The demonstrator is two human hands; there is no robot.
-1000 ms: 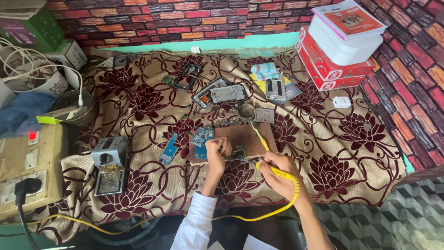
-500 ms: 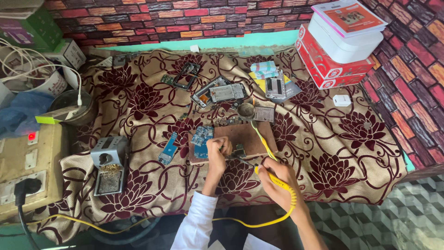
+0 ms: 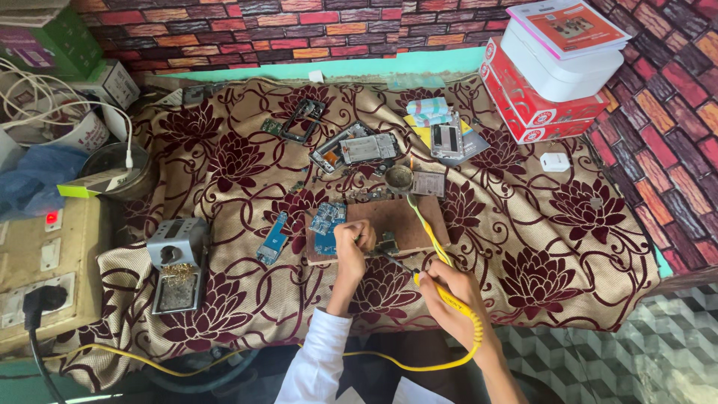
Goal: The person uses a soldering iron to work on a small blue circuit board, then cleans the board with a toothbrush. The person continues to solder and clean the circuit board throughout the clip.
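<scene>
Your right hand (image 3: 449, 293) sits nearest you, just short of the near edge of the brown rectangular wooden board (image 3: 389, 224), fingers curled tight around the yellow-handled soldering iron (image 3: 430, 280), whose tip reaches toward the board's near edge. Its yellow cord (image 3: 419, 365) loops back under your wrist and off the worktop's front edge. Your left hand (image 3: 351, 247) rests on the board's near left part, fingers pressed together on a small dark circuit piece (image 3: 385, 243) lying there; you cannot tell from here exactly how it is pinched.

Touching the board's left side lies a blue printed circuit board (image 3: 327, 221), and left of that, apart from it, a narrow blue strip board (image 3: 271, 238). Well to the board's left stands a grey metal soldering-iron stand (image 3: 176, 262), with bare floral cloth (image 3: 247, 299) between it and your hands. Right of the board the cloth is open as far as the worktop's right edge.

Just beyond the board's far edge sit a small round tin (image 3: 399, 178) and a grey square part (image 3: 428, 183). Farther back lie opened phone frames (image 3: 351, 148), a black phone frame (image 3: 303, 120) and a phone on yellow and grey sheets (image 3: 447, 138). At the far right corner red and white boxes (image 3: 550, 75) are stacked against the brick-patterned wall (image 3: 299, 30).
</scene>
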